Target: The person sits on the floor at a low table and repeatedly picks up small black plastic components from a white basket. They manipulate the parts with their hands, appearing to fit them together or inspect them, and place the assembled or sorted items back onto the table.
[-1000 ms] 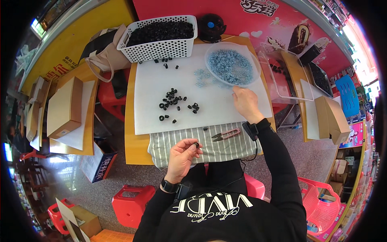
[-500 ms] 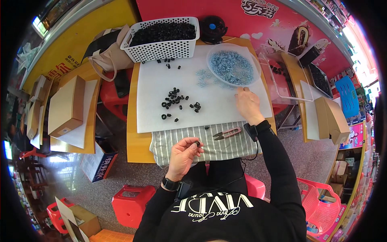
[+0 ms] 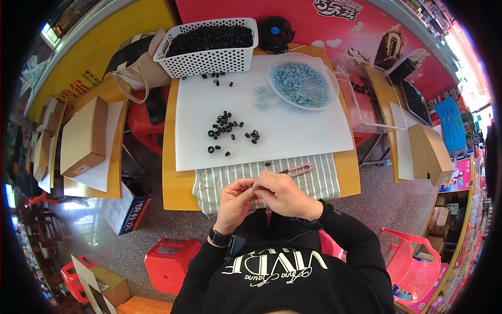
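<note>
Above the striped cloth (image 3: 212, 183), my two hands meet fingertip to fingertip. My left hand (image 3: 234, 208) is closed in a pinch; the small black part seen in it half a second ago is now mostly covered by fingers. My right hand (image 3: 285, 194) is closed as well, thumb and fingertips against the left ones, and whatever it pinches is hidden. Just beyond lie pink-handled thread snips (image 3: 300, 170), partly covered by the right hand, and one small black part (image 3: 267, 164). Loose black ring-like parts (image 3: 225, 125) are scattered on the white board (image 3: 298, 136).
A white perforated basket (image 3: 209, 64) full of black parts stands at the back left. Right of it, a clear round bowl (image 3: 330, 100) holds small pale-blue pieces (image 3: 299, 83), with several spilled beside it. A black round object (image 3: 275, 34) with a blue centre sits behind.
My right hand has come from the bowl's near edge back to my left hand, and their fingertips now meet. It now partly covers the snips. My left hand has stayed nearly in place.
</note>
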Motion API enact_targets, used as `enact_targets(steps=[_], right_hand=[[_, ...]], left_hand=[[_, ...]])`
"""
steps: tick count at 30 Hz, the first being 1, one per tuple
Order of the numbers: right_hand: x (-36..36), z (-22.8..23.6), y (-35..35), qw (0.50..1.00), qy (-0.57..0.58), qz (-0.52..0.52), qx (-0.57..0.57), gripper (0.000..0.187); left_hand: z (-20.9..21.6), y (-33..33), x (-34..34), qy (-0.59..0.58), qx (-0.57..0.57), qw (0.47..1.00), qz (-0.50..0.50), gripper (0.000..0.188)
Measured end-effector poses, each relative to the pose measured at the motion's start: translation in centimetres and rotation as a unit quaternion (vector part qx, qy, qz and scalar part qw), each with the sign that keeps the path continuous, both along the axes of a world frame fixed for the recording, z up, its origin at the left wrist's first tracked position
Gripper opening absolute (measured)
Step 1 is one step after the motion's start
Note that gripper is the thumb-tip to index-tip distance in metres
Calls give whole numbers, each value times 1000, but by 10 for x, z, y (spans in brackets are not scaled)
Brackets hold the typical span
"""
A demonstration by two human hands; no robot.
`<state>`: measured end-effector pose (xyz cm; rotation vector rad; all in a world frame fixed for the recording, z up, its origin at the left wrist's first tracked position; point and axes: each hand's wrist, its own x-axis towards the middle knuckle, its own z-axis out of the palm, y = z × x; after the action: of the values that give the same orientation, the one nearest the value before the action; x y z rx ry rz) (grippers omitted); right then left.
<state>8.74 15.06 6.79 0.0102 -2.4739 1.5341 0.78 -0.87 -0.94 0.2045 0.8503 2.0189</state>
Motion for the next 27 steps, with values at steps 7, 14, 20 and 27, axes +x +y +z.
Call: enact_targets(steps=[7,14,20,27], right_hand=[[-2,-3,9,994,-65,-5,-83,6],[-9,4,20,991,-108,4,-80,16],[-29,-4,101,960,-5,-203,194,17],[-43,-33,137,919,-101,-193,328,15]], left_hand=[[-4,-5,-1,2,31,999,-39,23],[-5,-7,-4,-8,63,997,-55,24],[-7,-8,-11,-75,97,991,-44,24],[-6,-7,-12,-105,87,990,-39,22]])
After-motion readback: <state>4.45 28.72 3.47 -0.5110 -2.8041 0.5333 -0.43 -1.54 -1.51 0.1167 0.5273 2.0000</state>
